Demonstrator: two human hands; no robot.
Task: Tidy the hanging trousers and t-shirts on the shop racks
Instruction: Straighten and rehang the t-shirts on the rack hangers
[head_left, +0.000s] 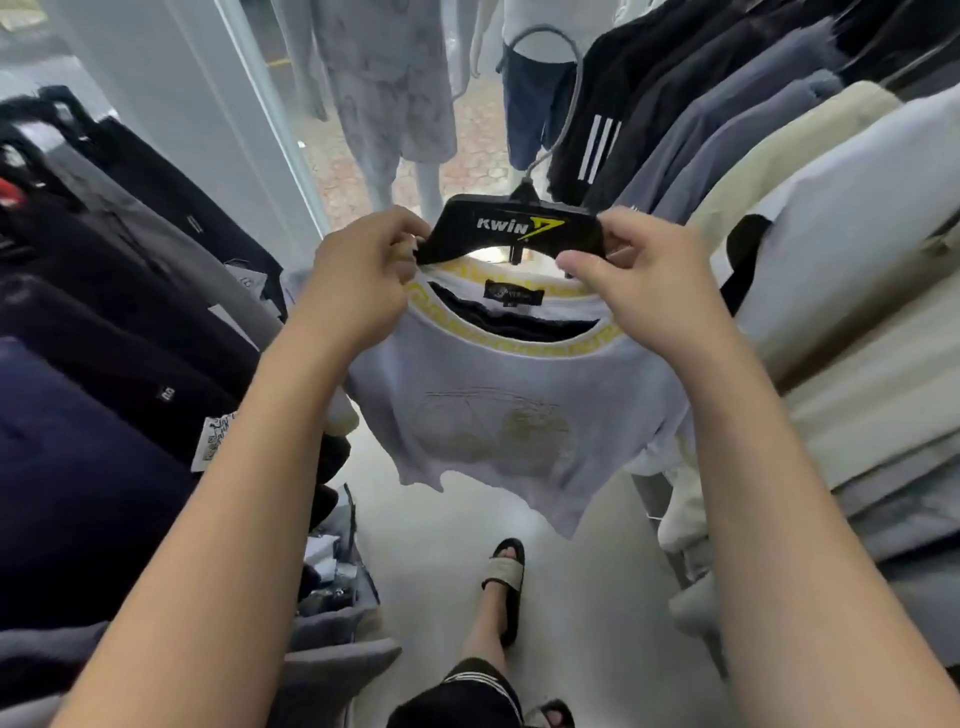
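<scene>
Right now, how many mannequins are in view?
2. The patterned-outfit mannequin stands at top centre; the navy-shorts mannequin stands just right of it. Others may be hidden outside the frame.

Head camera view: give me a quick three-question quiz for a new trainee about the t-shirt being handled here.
1. True or false: the white t-shirt hangs on a black hanger printed KWIN.
2. The t-shirt's collar trim is: A red, B yellow, C green.
3. Which holds the hanger: the left grip, the right grip, or both?
Key: 1 true; 2 B; 3 both, one at each end.
</scene>
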